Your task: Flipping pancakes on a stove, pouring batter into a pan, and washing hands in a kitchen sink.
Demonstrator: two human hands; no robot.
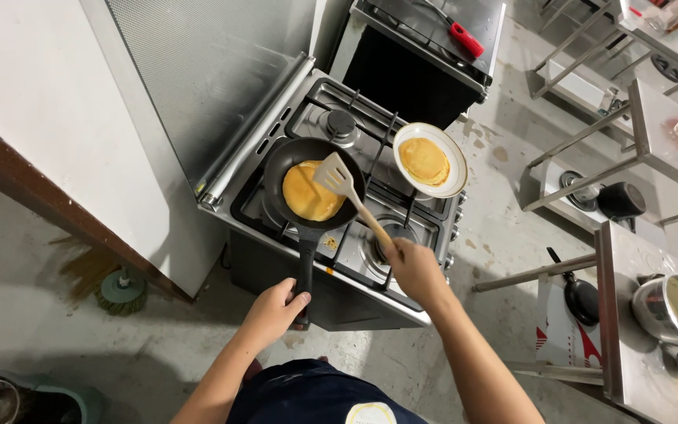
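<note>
Diagonally, spatula (347, 195) blade up-left

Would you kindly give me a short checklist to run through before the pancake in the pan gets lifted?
1. Left hand grips the pan handle: ok.
2. Right hand holds the spatula: ok.
3. Spatula blade under the pancake: not ok, it lies on top.
4. Pan sits on the stove: ok.
5. White plate nearby: ok, it already carries one pancake.
6. Burner flame: cannot tell.
</note>
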